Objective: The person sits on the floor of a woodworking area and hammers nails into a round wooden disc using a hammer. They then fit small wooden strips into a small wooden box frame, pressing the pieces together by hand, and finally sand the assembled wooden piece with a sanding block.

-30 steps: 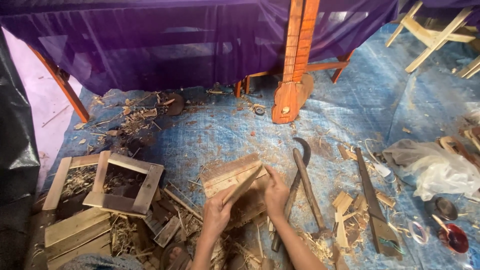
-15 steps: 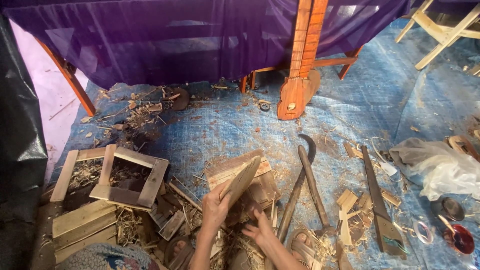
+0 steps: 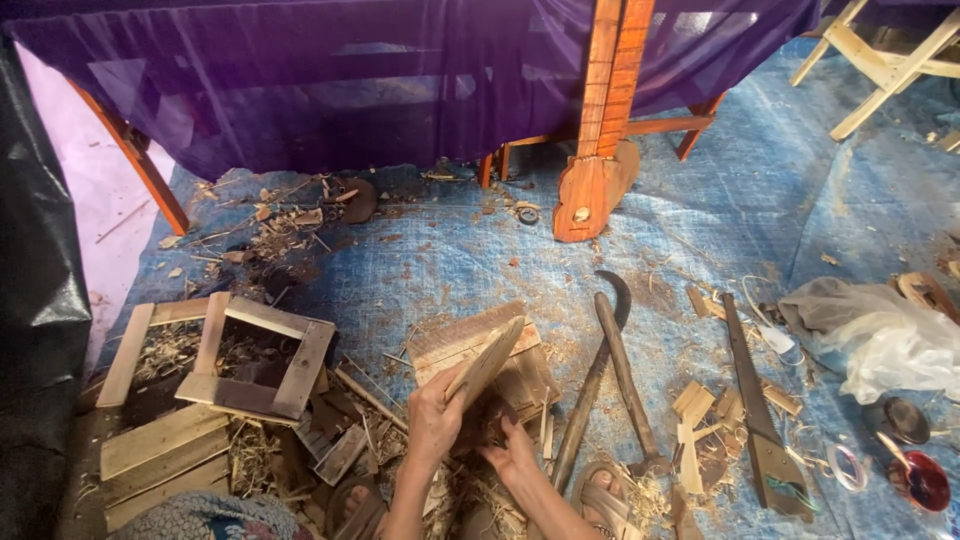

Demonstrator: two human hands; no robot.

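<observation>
While the left hand (image 3: 435, 415) is clamped on the lower end of a thin wooden slat (image 3: 487, 360), the slat's long axis tilts up and to the right, its far tip over a flat wooden board (image 3: 465, 338) on the blue tarp (image 3: 420, 255). The right hand (image 3: 515, 457) lies low beside it, fingers apart (gripping nothing I can see). A curved sickle (image 3: 625, 370) and a saw (image 3: 755, 410) lie to the right
</observation>
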